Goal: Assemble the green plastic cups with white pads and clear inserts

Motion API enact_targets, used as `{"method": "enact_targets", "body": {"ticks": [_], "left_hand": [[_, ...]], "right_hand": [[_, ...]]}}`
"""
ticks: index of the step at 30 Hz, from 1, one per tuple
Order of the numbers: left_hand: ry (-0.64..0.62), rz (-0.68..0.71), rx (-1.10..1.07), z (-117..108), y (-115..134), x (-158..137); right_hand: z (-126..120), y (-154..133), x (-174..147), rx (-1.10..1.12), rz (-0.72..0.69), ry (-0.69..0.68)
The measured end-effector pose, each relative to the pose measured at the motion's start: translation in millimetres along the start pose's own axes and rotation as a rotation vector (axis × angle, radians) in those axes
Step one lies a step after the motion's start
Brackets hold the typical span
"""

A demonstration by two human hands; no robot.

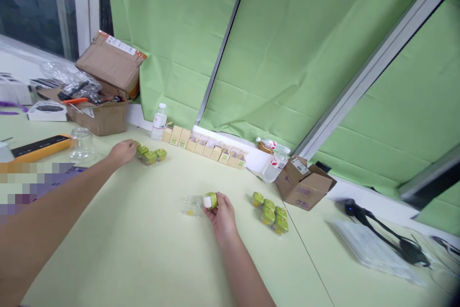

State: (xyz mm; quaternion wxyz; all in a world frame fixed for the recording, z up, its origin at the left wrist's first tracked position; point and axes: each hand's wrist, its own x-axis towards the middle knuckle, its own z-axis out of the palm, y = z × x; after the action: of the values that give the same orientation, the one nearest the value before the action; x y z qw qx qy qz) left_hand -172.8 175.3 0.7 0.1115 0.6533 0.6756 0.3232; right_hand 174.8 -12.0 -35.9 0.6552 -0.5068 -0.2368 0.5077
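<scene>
My right hand (223,213) pinches a green lid (212,199) with a white inner part turned to the left. Just left of it, a small clear jar (191,205) with a bit of yellow in it is on the table, its lid off. My left hand (124,152) reaches far forward, its fingers closed at the leftmost of several small green-lidded jars (149,156); its grip is partly hidden. Right of my right hand stands another group of green-lidded jars (269,213), each with a small yellow loop on top.
Behind runs a row of small tan boxes (204,146), between a water bottle (158,122) and more bottles (275,165). Open cartons (305,182) (98,115) stand right and left. A glass jar (82,144) and power strip (41,146) lie left; black headgear (381,233) lies right.
</scene>
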Motion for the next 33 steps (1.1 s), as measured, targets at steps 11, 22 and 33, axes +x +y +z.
{"method": "enact_targets", "body": {"ticks": [11,22,33], "left_hand": [[-0.086,0.039,0.077,-12.9,9.9,-46.7],[-0.31,0.555,-0.354,26.2,147.5,-152.1],[-0.264,0.784,-0.467,48.3,152.4,-190.3]], "right_hand": [[3.4,-1.9,-3.4,-0.004,-0.011,-0.013],[2.7,-3.6,-5.6,-0.086,-0.065,-0.037],[10.4,-15.2,-23.7,-0.054,-0.161,-0.309]]}}
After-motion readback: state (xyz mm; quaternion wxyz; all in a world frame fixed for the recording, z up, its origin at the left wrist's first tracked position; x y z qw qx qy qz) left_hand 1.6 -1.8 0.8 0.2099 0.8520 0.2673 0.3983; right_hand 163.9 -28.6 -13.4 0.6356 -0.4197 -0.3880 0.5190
